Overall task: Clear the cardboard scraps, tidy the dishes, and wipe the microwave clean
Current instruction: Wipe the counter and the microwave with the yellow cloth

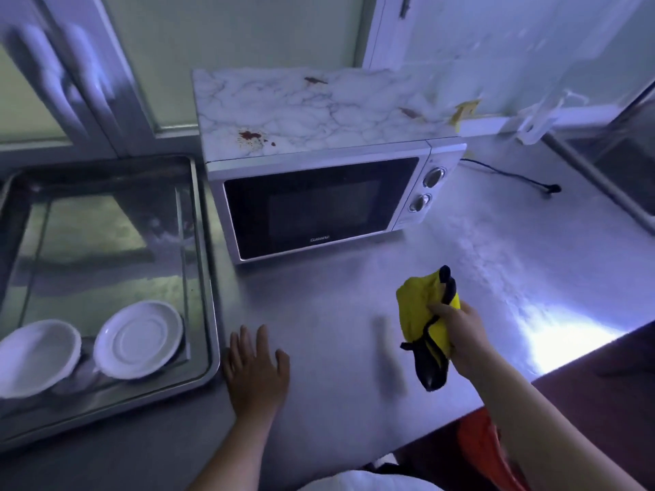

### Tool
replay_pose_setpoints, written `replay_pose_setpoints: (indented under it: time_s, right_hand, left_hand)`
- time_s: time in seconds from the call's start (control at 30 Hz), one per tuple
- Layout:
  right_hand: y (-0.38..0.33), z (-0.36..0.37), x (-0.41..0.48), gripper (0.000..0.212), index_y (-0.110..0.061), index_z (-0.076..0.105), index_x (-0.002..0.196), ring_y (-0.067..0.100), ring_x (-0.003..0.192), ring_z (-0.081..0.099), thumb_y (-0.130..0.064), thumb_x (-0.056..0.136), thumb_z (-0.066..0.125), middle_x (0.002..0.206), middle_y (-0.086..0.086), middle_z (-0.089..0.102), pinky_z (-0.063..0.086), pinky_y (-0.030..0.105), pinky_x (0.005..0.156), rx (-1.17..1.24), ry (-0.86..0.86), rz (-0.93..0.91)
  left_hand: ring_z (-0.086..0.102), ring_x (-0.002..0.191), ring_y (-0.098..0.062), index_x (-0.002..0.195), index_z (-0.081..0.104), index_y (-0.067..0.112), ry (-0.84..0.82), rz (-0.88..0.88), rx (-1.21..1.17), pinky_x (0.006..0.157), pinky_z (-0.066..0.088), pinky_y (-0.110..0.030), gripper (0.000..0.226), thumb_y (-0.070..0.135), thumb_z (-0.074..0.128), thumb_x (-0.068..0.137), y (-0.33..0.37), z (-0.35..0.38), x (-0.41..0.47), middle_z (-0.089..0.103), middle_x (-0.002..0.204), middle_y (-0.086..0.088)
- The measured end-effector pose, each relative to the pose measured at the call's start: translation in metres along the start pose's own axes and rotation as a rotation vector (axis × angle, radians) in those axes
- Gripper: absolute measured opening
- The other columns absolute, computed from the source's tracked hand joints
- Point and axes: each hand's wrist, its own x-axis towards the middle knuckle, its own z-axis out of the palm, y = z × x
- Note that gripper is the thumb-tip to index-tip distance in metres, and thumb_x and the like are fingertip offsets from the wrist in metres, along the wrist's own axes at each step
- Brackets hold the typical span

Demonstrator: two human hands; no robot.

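Note:
A white microwave (319, 193) stands at the back of the steel counter, door closed. Its marbled top carries a red-brown splatter (251, 136) near the front left and smaller stains further back. My right hand (460, 334) grips a bunched yellow cloth with black trim (421, 313) above the counter, in front of and to the right of the microwave. My left hand (255, 370) rests flat on the counter with fingers spread, beside the sink rim. A white plate (138, 340) and a white bowl (35, 356) lie in the steel sink (198, 207) at the left.
A black power cord (514, 175) runs along the counter right of the microwave. A yellow scrap (464, 113) sticks to the wall ledge behind it. White cabinet doors rise behind the sink. The counter's front edge (553, 370) runs diagonally at the right.

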Motion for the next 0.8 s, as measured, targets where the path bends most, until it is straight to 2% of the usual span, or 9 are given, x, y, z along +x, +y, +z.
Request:
replay_pose_setpoints:
  time_s: [0.07,0.13,0.2,0.27,0.33,0.4,0.57,0.73,0.8]
  right_hand:
    - [-0.016,-0.023,0.006,0.033,-0.025,0.072,0.075,0.022,0.070,0.068,0.004,0.081,0.059,0.070,-0.004,0.072,0.055,0.027,0.045,-0.162,-0.002,-0.162]
    - [-0.034,-0.042,0.015,0.030,-0.026,0.070,0.070,0.010,0.056,0.063,-0.001,0.082,0.060,0.056,-0.015,0.066,0.045,0.015,0.039,-0.329,-0.046,-0.252]
    - [-0.051,-0.061,0.028,0.017,-0.027,0.070,0.075,0.011,0.051,0.064,-0.013,0.083,0.065,0.057,-0.013,0.068,0.049,0.019,0.044,-0.382,-0.062,-0.276]
    - [-0.068,-0.078,0.046,0.007,-0.022,0.071,0.086,0.026,0.059,0.068,-0.018,0.080,0.068,0.069,0.004,0.072,0.058,0.038,0.057,-0.311,-0.054,-0.251]
    - [-0.086,-0.095,0.066,0.019,-0.010,0.068,0.098,0.036,0.078,0.069,-0.018,0.082,0.073,0.092,0.016,0.070,0.060,0.053,0.073,-0.172,-0.040,-0.177]
    - [-0.104,-0.110,0.083,0.037,-0.004,0.066,0.112,0.036,0.098,0.068,-0.026,0.084,0.075,0.111,0.018,0.069,0.055,0.053,0.091,-0.004,-0.164,-0.025]
    - [-0.123,-0.124,0.111,0.047,-0.001,0.067,0.115,0.035,0.093,0.074,-0.030,0.078,0.073,0.112,0.022,0.072,0.061,0.047,0.067,0.167,-0.496,0.156]
    - [-0.134,-0.117,0.134,0.036,0.000,0.064,0.118,0.031,0.084,0.076,-0.019,0.087,0.063,0.101,0.019,0.075,0.061,0.042,0.060,0.356,-0.573,0.125]
    - [-0.146,-0.121,0.141,0.039,0.000,0.068,0.119,0.032,0.096,0.074,-0.017,0.085,0.060,0.111,0.019,0.073,0.062,0.043,0.068,0.557,-0.658,0.039]
  left_hand:
    - [0.035,0.142,-0.039,0.141,0.054,0.017,-0.042,-0.018,0.007,0.116,0.027,-0.053,0.066,0.045,0.035,0.083,-0.001,0.000,0.001,0.042,0.153,-0.019]
    - [0.025,0.148,-0.035,0.148,0.044,0.021,-0.124,-0.046,0.036,0.120,0.018,-0.049,0.064,0.045,0.040,0.088,-0.004,-0.001,0.005,0.031,0.160,-0.014]
    - [0.016,0.151,-0.031,0.151,0.036,0.025,-0.240,-0.081,0.045,0.122,0.013,-0.043,0.065,0.042,0.052,0.091,-0.006,-0.006,0.014,0.022,0.163,-0.010]
    - [0.034,0.142,-0.032,0.133,0.054,0.021,-0.331,-0.118,-0.050,0.113,0.027,-0.039,0.049,0.036,0.059,0.086,0.002,-0.019,0.023,0.046,0.143,-0.012]
    - [0.058,0.115,-0.032,0.103,0.066,0.016,-0.341,-0.187,-0.318,0.094,0.043,-0.037,0.023,0.028,0.058,0.086,0.018,-0.038,0.029,0.064,0.107,-0.008]
    - [0.063,0.104,-0.026,0.111,0.067,0.012,-0.315,-0.289,-0.585,0.086,0.047,-0.033,0.020,0.017,0.062,0.092,0.037,-0.056,0.035,0.069,0.112,-0.008]
    - [0.058,0.108,-0.022,0.129,0.057,0.016,-0.088,-0.352,-0.917,0.087,0.045,-0.033,0.031,0.022,0.061,0.098,0.076,-0.113,0.056,0.060,0.122,-0.008]
    - [0.058,0.103,-0.025,0.125,0.054,0.019,0.148,-0.367,-0.963,0.089,0.045,-0.037,0.027,0.022,0.060,0.099,0.098,-0.172,0.071,0.061,0.121,-0.012]
    - [0.059,0.103,-0.024,0.127,0.055,0.019,0.199,-0.352,-0.919,0.089,0.045,-0.037,0.030,0.022,0.061,0.098,0.104,-0.191,0.074,0.061,0.122,-0.011]
